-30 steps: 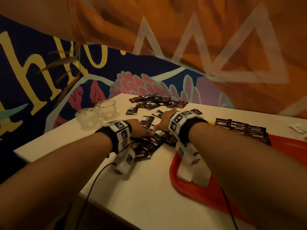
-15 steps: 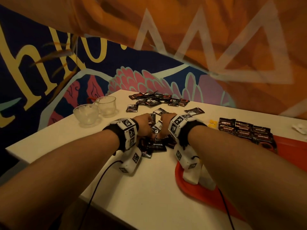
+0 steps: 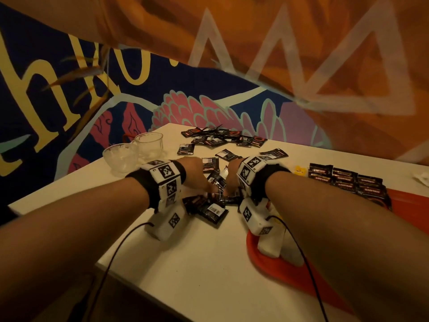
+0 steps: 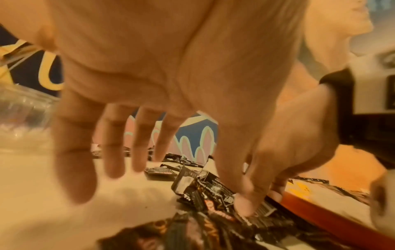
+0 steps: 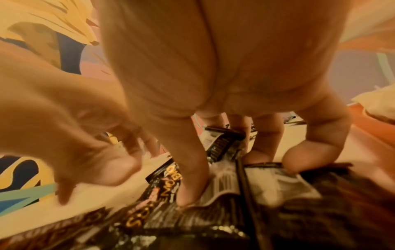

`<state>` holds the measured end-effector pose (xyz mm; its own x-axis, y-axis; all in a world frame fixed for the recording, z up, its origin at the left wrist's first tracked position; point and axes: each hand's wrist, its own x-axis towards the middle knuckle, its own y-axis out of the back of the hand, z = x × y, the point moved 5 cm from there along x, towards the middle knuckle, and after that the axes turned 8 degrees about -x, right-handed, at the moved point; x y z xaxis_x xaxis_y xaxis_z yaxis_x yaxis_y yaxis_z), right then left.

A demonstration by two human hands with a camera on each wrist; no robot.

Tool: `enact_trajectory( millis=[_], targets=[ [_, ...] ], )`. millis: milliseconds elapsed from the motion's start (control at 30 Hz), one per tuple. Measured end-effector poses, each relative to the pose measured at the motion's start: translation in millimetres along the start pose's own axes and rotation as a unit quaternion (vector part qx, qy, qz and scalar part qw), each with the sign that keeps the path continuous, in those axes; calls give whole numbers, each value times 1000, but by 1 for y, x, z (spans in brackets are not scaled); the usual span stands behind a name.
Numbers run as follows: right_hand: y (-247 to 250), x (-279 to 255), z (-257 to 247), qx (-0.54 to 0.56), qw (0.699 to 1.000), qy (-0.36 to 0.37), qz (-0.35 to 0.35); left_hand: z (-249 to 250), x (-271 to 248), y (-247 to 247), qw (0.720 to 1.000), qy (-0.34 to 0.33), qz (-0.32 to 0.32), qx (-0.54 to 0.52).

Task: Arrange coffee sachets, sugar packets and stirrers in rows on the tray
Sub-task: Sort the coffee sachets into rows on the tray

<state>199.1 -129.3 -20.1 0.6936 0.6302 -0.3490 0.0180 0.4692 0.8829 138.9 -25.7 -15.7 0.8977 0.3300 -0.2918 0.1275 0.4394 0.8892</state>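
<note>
I am working both hands into a loose pile of dark coffee sachets [image 3: 210,206] on the white tabletop [image 3: 204,263], just beside the red tray [image 3: 290,273]. My left hand [image 3: 195,175] is hanging with fingers spread, its thumb pressing a sachet; my right hand [image 3: 232,180] is pressing straight fingers onto the pile. Sachets are lying in rows [image 3: 348,182] on the tray's far end.
</note>
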Motion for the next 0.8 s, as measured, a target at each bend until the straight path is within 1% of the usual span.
enact_trajectory(
  millis=[67, 100, 267, 333, 400, 467, 500, 567, 600, 633, 667, 733, 800],
  targets=[
    [0, -2, 0, 3, 1000, -11, 5, -4, -9, -6, 998, 30, -52, 33],
    [-1, -3, 0, -1, 1000, -14, 9, -6, -12, -11, 996, 31, -68, 45],
    [-3, -1, 2, 7, 999, -27, 26, -12, -11, -24, 995, 12, -68, 67],
    [-3, 0, 3, 11, 999, -30, 21, -18, -13, -18, 994, 13, -64, 91],
    [-7, 6, 5, 9, 999, -29, 20, -26, -14, -7, 994, 17, -43, 97],
    [-11, 14, 8, 17, 999, -35, 21, -35, -11, 6, 998, 25, -6, 55],
    [-11, 16, 9, 26, 999, -41, 20, -38, -9, 9, 1000, 31, -2, -1],
    [-11, 17, 10, 43, 998, -42, 20, -35, -3, 5, 990, 31, -20, -139],
    [-9, 17, 8, 55, 997, -40, 22, -29, 0, 1, 983, 21, -30, -181],
    [-8, 17, 7, 67, 997, -37, 24, -21, 5, -4, 981, 5, -32, -193],
    [-7, 18, 6, 77, 996, -36, 24, -13, 10, -9, 982, -12, -30, -185],
    [-7, 19, 4, 84, 995, -39, 24, 5, 17, -19, 991, -45, -26, -121],
    [-9, 19, 6, 96, 994, -50, 31, 16, 24, -23, 996, -58, -20, -71]
  ],
)
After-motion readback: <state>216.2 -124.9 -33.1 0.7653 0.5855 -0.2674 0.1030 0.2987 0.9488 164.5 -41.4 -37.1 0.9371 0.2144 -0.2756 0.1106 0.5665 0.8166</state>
